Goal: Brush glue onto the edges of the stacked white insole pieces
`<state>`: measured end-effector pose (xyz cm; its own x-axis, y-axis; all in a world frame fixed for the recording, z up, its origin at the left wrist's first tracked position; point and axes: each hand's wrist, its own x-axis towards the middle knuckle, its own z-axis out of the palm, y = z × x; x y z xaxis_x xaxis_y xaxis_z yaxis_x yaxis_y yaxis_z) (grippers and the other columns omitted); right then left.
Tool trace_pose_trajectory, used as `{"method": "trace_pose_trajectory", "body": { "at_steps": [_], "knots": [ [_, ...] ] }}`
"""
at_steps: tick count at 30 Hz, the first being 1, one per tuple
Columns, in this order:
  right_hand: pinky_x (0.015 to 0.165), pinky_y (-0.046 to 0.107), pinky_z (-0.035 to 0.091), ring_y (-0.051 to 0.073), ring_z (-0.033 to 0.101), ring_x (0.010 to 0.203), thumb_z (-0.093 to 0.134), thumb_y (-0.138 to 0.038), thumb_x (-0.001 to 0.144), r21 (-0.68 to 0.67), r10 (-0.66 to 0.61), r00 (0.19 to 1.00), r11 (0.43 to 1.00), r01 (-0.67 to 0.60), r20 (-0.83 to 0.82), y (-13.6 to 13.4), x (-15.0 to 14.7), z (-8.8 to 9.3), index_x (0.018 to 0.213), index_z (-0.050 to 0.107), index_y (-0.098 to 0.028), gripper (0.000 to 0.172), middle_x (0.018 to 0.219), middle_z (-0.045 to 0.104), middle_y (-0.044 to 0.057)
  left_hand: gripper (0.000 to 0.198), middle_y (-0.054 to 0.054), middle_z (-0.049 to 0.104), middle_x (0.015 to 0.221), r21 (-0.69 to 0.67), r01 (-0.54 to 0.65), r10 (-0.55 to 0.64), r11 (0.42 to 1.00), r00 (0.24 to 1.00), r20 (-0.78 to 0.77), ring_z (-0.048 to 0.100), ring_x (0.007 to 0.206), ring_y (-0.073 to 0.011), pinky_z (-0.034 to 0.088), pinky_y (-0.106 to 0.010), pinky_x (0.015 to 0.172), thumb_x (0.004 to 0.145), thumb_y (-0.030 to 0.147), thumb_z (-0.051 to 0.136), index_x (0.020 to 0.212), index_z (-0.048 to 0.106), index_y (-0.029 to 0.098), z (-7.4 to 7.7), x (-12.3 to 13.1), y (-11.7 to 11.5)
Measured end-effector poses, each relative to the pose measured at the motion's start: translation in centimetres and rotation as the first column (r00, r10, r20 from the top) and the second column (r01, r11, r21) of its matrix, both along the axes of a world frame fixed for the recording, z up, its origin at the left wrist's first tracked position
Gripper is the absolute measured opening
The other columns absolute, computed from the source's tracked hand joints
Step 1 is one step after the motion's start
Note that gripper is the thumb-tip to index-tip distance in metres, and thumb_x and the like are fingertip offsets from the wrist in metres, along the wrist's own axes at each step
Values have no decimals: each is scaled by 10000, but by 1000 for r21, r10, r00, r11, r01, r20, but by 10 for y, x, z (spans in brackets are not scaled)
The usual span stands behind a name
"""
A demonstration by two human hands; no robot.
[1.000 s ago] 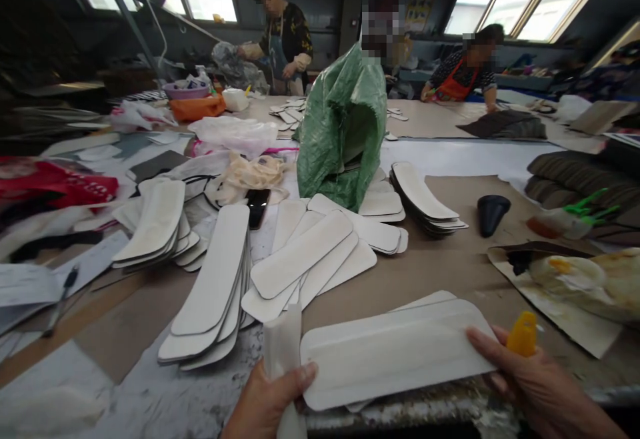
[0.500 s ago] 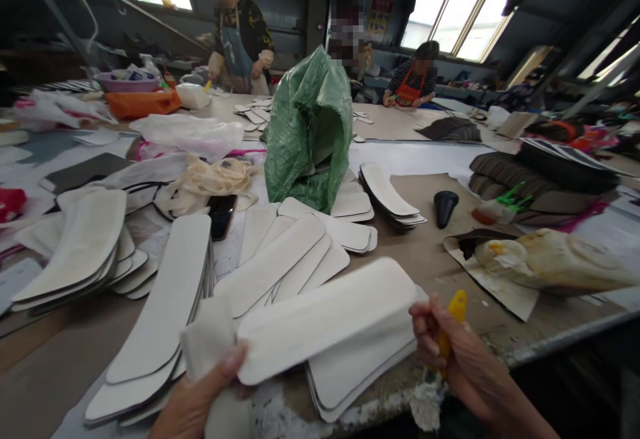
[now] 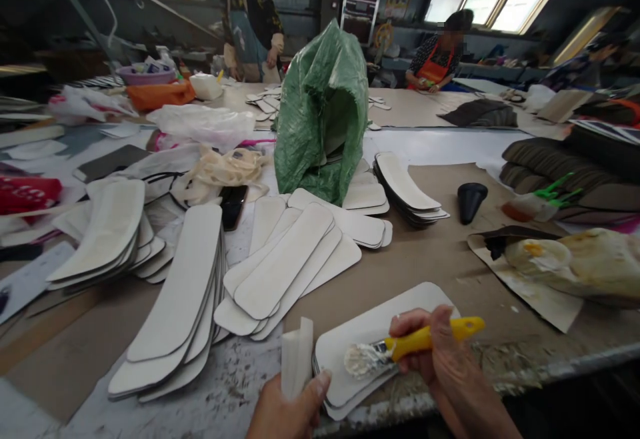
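My right hand grips a yellow-handled paintbrush, its bristles caked with white paste. The bristles lie over the top piece of a small stack of white rounded panels at the table's front edge; whether they press on it I cannot tell. My left hand pinches a folded pale strip upright, close to the left end of that stack. Left of it, a loose fan of similar panels lies on the table, and a taller fanned pile of curved panels is farther left.
A green woven sack stands mid-table with panels inside. A dark cone-shaped object, a paste-smeared bag and stacked dark pieces are at the right. A phone lies near plastic bags. Two people work at the far table.
The white panel that was between my hands now lies on the fanned pile to the left. My right hand has swung the brush from upright to bristles-left over the stack. The view has shifted.
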<state>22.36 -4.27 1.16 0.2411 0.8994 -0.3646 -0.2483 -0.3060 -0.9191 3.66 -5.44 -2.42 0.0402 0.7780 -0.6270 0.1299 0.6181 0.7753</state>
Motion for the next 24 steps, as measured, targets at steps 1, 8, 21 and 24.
{"method": "trace_pose_trajectory", "body": {
  "at_steps": [1,8,21,24],
  "knots": [
    [491,230,428,130,514,582,415,-634,729,-12,9,1000,1000,-9,-2,0,-5,-4,658,591,-179,492,730,565,31,417,15,397,352,9,34,-34,999,999,-1,350,349,-98,234,-244,395,601,514,570,403,434,173,1,0,2],
    [497,254,398,154,513,519,625,-418,641,-69,187,884,982,-175,428,-1,-1,-19,633,560,-200,228,538,552,-11,352,9,408,388,10,40,-40,999,998,-49,349,371,-104,238,-247,403,609,456,542,423,445,173,5,0,3],
    [538,269,433,176,544,588,547,-479,705,-58,211,873,977,-207,440,-13,1,-1,671,557,-205,276,606,575,13,352,16,416,377,77,19,-15,997,998,-53,371,406,-127,269,-259,441,597,459,573,419,448,182,10,2,7],
    [560,279,430,178,540,608,541,-434,725,24,131,792,983,-181,596,-10,9,-10,654,554,-201,244,631,563,16,338,9,432,364,89,34,-24,995,993,-111,393,405,-148,305,-280,455,592,455,596,425,484,183,6,-1,9]
  ]
}}
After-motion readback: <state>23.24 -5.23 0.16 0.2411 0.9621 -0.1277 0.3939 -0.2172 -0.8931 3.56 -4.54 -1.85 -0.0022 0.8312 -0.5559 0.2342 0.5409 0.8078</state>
